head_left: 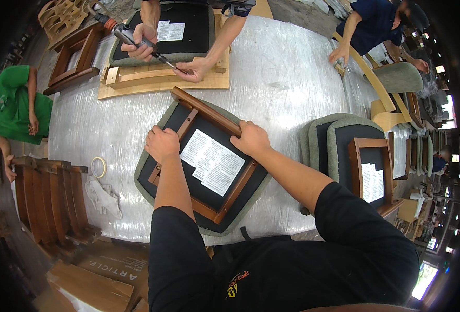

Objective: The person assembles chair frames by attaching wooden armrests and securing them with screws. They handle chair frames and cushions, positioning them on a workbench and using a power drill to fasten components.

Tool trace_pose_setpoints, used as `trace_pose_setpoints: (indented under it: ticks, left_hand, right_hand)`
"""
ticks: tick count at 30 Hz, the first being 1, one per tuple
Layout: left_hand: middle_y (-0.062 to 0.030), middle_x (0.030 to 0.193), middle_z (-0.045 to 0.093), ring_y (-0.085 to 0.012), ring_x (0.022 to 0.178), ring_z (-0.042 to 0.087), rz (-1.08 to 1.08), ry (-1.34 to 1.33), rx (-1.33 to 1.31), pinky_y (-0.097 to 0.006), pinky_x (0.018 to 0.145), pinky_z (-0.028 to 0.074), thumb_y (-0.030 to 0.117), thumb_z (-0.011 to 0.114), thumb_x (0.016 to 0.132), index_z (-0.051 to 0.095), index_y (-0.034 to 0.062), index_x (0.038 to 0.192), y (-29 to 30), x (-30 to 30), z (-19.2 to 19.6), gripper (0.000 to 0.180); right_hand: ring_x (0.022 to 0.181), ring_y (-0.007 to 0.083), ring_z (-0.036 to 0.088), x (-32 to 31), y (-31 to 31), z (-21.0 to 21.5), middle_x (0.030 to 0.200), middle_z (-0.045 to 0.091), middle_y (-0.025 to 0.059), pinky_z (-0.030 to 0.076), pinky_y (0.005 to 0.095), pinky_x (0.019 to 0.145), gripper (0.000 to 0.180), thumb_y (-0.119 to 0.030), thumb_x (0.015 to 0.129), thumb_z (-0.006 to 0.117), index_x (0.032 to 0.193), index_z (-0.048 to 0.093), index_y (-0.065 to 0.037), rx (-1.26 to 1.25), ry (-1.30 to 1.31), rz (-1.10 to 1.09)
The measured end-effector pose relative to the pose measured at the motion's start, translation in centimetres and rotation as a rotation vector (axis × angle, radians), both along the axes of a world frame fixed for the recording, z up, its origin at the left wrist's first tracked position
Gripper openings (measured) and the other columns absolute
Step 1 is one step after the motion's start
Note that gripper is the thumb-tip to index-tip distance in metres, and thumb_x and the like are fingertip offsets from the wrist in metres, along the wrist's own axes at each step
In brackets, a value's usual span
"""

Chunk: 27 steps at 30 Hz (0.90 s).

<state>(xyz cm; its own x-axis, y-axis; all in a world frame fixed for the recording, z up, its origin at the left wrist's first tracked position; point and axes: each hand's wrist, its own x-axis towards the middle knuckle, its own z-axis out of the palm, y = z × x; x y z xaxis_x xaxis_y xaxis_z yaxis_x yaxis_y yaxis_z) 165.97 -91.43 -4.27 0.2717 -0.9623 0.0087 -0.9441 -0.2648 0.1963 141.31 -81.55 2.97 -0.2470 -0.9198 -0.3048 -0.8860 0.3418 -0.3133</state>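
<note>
An upholstered seat [265, 190] lies upside down in front of me, its black underside up and its grey-green fabric edge showing. A brown wooden seat frame [212, 115] sits on it, turned at an angle. White printed labels [213, 161] show inside the frame. My left hand [162, 144] is closed around the frame's left rail. At the far right corner, my right hand [252, 139] grips the same frame, fingers over the rail. Parts of both hands' fingers are hidden behind the wood.
Across the plastic-covered table [282, 67], a co-worker holds a power screwdriver [136, 41] over another seat on a wooden jig [162, 83]. Stacked seats [339, 130] stand right. A tape roll [99, 167], brown wooden frames [53, 197] and a green-shirted person [19, 104] are left.
</note>
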Motion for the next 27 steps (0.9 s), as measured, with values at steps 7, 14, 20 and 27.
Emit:
trace_pose_setpoints:
  ticks: [7,14,20,27]
  left_hand:
    - [-0.017,0.122,0.071,-0.0339,0.118,0.064,-0.003,0.007,0.001,-0.049,0.1,0.048,0.025,0.053,0.094,0.068,0.0025,0.118,0.1,0.04,-0.02,0.037]
    - [-0.0163,0.121,0.071,-0.0336,0.118,0.064,-0.001,-0.004,-0.002,-0.049,0.1,0.048,0.025,0.053,0.093,0.068,0.0024,0.116,0.1,-0.03,0.19,0.035]
    - [-0.0163,0.12,0.072,-0.0337,0.117,0.065,0.002,-0.011,-0.028,-0.05,0.099,0.048,0.025,0.054,0.093,0.069,0.0025,0.113,0.13,-0.1,0.11,0.034]
    - [-0.0164,0.117,0.073,-0.0346,0.114,0.066,-0.005,-0.008,-0.03,-0.05,0.096,0.05,0.024,0.054,0.092,0.069,0.0021,0.112,0.07,-0.06,-0.05,0.033]
  right_hand:
    - [0.1,0.041,0.07,0.03,0.02,-0.1,0.104,0.07,0.0241,0.057,0.0484,0.091,0.045,-0.035,0.082,0.075,0.107,0.067,0.002,-0.011,-0.001,0.001]
    - [0.099,0.0411,0.07,-0.01,0.1,0.01,0.104,0.071,0.0239,0.057,0.048,0.09,0.046,-0.035,0.082,0.074,0.108,0.067,0.002,-0.027,-0.002,0.006]
    - [0.098,0.0411,0.071,-0.05,0.04,-0.04,0.104,0.071,0.024,0.057,0.0479,0.09,0.046,-0.035,0.082,0.074,0.108,0.068,0.002,-0.022,0.0,0.008]
    - [0.1,0.0411,0.07,-0.14,0.08,-0.25,0.105,0.07,0.0241,0.057,0.0479,0.091,0.047,-0.036,0.082,0.074,0.109,0.068,0.002,-0.005,0.005,0.009]
